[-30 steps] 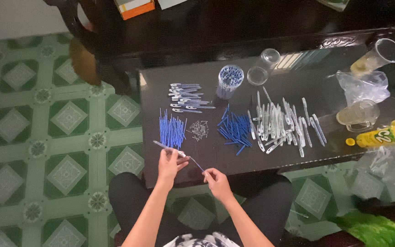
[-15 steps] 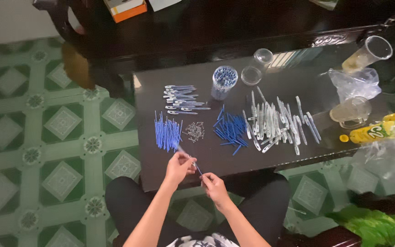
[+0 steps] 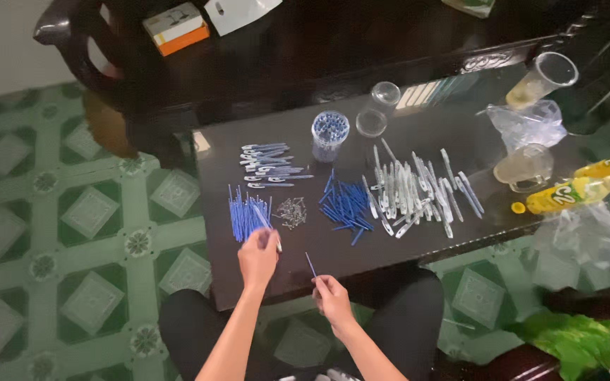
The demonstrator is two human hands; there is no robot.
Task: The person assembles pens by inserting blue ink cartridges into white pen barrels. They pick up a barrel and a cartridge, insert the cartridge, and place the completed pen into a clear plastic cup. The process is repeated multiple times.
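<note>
Left hand (image 3: 258, 258): fingers curled together, pinching a pale pen barrel (image 3: 271, 231) that sticks out above the knuckles. The hand sits over the near left part of the table (image 3: 418, 127), just below the row of blue refills (image 3: 246, 216) at the near left edge.

Right hand (image 3: 332, 297): fingertips closed on the lower end of one thin blue refill (image 3: 310, 264), which points up and slightly left. The hand is at the near edge of the table, near the left hand but not touching it.

Table: dark, glossy, rectangular. Just right of the left-hand row, a small heap of metal springs (image 3: 291, 211). Middle: a loose pile of blue refills (image 3: 346, 204). Right of it, a wide scatter of clear barrels (image 3: 418, 190). Toward the far left corner, a stack of assembled pens (image 3: 269, 164). Near the far edge, a clear cup of blue parts (image 3: 329, 135) and a clear lid (image 3: 372, 121) beside it. Right end: a plastic bag (image 3: 527, 121), a glass mug (image 3: 523, 168), a yellow bottle (image 3: 580, 189) lying on its side.

Room: green patterned tile floor (image 3: 51, 233); dark wooden furniture (image 3: 319, 42) beyond the far edge, carrying an orange-and-white box (image 3: 176, 27).
</note>
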